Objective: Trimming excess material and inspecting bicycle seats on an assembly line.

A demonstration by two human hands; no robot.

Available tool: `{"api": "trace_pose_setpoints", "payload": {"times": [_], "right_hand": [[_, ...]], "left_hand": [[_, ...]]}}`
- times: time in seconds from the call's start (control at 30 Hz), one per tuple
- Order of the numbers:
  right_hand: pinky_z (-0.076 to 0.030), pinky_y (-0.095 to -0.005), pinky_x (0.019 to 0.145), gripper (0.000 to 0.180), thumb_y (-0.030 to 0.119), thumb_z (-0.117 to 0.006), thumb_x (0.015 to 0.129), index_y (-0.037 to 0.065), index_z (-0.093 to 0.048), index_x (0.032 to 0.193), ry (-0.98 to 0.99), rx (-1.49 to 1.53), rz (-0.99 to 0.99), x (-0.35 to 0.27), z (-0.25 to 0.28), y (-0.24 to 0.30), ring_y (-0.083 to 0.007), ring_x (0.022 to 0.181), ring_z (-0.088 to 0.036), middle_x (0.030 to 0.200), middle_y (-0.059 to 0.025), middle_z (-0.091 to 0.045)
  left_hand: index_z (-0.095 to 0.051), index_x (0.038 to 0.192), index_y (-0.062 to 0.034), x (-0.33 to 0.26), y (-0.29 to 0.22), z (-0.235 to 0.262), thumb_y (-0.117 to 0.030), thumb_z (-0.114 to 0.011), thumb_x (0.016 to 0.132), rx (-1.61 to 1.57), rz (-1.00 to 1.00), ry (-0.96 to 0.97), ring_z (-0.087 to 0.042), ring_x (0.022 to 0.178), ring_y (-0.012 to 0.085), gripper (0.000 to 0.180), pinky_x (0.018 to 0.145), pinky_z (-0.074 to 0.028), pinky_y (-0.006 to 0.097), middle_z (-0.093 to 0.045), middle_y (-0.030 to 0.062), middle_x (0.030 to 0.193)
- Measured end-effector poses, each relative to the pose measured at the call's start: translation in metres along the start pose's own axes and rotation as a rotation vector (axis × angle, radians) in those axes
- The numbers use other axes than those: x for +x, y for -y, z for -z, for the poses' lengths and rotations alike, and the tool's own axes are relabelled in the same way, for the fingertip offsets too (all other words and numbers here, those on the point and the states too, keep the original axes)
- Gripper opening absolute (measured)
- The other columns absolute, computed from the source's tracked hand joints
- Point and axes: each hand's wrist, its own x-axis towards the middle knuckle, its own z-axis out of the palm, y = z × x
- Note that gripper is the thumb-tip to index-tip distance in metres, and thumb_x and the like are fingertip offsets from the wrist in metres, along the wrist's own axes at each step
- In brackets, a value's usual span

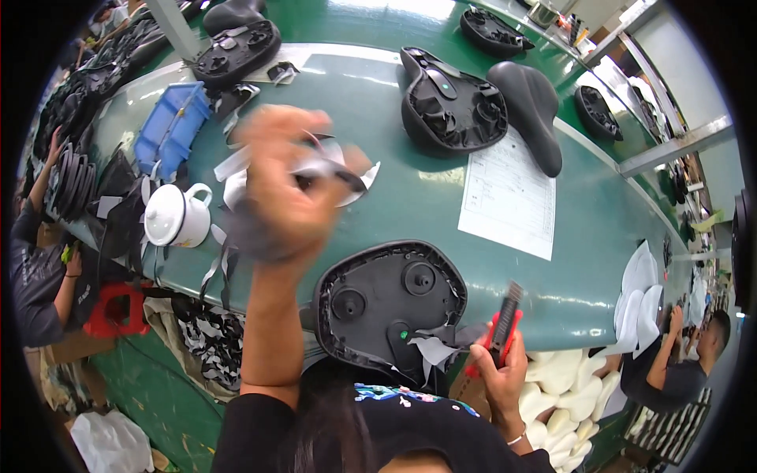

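The upturned black saddle (pixel 390 303) lay at the lower centre of the frame on the green table (pixel 410 197), a pale trimmed strip hanging from its near rim. The right hand (pixel 505 374), at lower right, was wrapped around a red utility knife (pixel 502 325). The left hand (pixel 288 185), raised and blurred at centre left, was pinching pale strips of trimmings (pixel 331 169).

A green tabletop (pixel 394 197) carries the work. An upturned black saddle (pixel 390 303) lies at its near edge, two more saddles (pixel 449 102) and (pixel 532 106) side by side farther back, and a paper sheet (pixel 509 197) just in front of them. At the left stand a white mug (pixel 175 214) and a blue bin (pixel 169 126), with another upturned saddle (pixel 236 51) beyond.
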Motion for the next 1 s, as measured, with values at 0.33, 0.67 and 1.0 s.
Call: {"api": "trace_pose_setpoints", "payload": {"times": [0.33,0.67,1.0], "right_hand": [[-0.049,-0.0293,0.066,0.037,0.009,-0.073,0.077,0.0,-0.054,0.107,0.513,-0.478,0.661,0.074,0.062,-0.004,-0.0165,0.069,-0.059,0.083,-0.008,-0.061],[-0.048,-0.0242,0.045,0.047,0.011,-0.066,0.08,0.0,-0.043,0.12,0.044,0.213,0.463,0.316,-0.003,0.152,-0.0109,0.049,-0.054,0.072,-0.005,-0.055],[-0.058,-0.0333,0.05,0.036,0.005,-0.067,0.069,0.004,-0.056,0.103,-0.083,0.133,0.224,0.603,-0.104,0.147,-0.0176,0.061,-0.056,0.08,-0.0047,-0.052]], "left_hand": [[-0.061,0.104,0.0019,-0.009,0.094,0.027,-0.03,-0.051,0.094,-0.699,0.717,0.417,-0.062,0.082,0.0184,0.035,0.071,-0.049,0.031,-0.065,0.011,0.094],[-0.057,0.108,-0.0079,-0.021,0.038,-0.067,-0.011,-0.063,0.084,-0.755,-0.102,1.333,-0.06,0.094,0.018,0.025,0.075,-0.047,0.031,-0.06,0.0074,0.112],[-0.058,0.078,-0.0015,-0.024,0.072,-0.105,-0.017,-0.065,0.088,-0.58,0.53,0.432,-0.046,0.053,0.0067,0.02,0.049,-0.038,0.024,-0.052,0.001,0.06]]}}
